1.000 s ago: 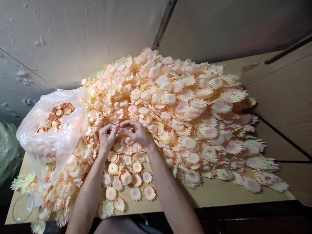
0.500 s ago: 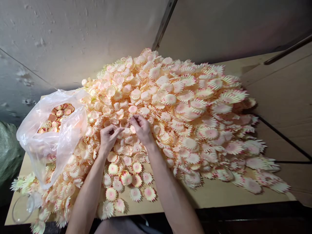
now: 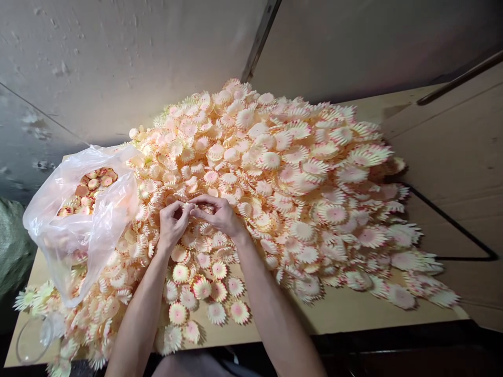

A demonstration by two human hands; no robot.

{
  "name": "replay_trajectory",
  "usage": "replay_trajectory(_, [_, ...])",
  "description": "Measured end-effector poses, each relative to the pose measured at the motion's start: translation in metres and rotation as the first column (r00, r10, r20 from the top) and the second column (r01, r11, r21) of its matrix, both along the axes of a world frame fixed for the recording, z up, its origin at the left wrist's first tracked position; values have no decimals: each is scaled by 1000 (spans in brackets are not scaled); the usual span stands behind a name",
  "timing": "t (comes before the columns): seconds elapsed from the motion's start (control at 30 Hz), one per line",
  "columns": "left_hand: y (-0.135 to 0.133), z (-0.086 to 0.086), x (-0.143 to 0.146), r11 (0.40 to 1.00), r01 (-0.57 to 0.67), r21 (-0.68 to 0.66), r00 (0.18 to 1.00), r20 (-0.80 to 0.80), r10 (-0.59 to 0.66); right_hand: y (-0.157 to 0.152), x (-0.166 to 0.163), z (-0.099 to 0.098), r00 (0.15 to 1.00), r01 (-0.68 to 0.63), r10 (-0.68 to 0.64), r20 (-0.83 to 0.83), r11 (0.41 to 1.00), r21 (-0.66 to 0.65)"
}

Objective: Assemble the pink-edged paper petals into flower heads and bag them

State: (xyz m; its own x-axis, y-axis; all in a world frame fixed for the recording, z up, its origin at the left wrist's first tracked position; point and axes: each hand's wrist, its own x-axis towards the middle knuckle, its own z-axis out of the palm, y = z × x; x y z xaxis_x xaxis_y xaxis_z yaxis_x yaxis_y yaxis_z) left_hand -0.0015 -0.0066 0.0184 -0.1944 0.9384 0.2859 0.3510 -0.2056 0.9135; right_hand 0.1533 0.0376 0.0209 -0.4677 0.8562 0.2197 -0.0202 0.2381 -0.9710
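My left hand and my right hand meet fingertip to fingertip above the middle of a large heap of artificial flower pieces. Both are closed in a pinch around something small that I cannot make out. The pieces are pale cream discs with fringed edges and pink marks. Just below the hands, several loose flower pieces lie flat on the table between my forearms.
At the left stands an open translucent plastic bag holding smaller flower pieces. A clear round container sits at the table's front left corner. Brown cardboard borders the right side; a wall rises behind.
My right hand has moved left and slightly down, so its fingertips now meet those of my left hand. The left hand has hardly moved. The view has shifted slightly.
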Motion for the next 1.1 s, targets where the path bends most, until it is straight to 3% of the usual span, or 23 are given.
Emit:
replay_trajectory(0.13, [0,-2,0,999,-33,22,998,49,32,0,-1,-3,999,-21,22,-31,1000,21])
replay_trajectory(0.33, [3,-6,-3,1000,23,14,998,53,-24,0,-2,-5,998,-54,55,-32,998,38])
replay_trajectory(0.43, [4,-6,-3,999,44,12,997,67,-45,1,-3,-6,994,105,-104,-17,994,29])
replay_trajectory(0.53, [5,-6,-2,999,40,9,996,83,-40,4,-3,-6,941,332,-335,-45,941,-60])
replay_trajectory(0.6, [5,-7,-1,1000,28,-7,996,86,-27,5,-3,-5,917,380,-390,-85,917,-121])
replay_trajectory(0.73, [6,-8,1,1000,-5,-26,992,129,9,5,-1,-5,953,259,-277,-126,956,-140])
replay_trajectory(0.9, [1,-3,0,998,-14,-54,996,87,19,3,-1,-9,993,98,-101,-55,994,-46])
replay_trajectory(1.1, [0,1,0,999,-47,-26,999,19,48,1,-1,-7,999,37,-36,-16,999,11])
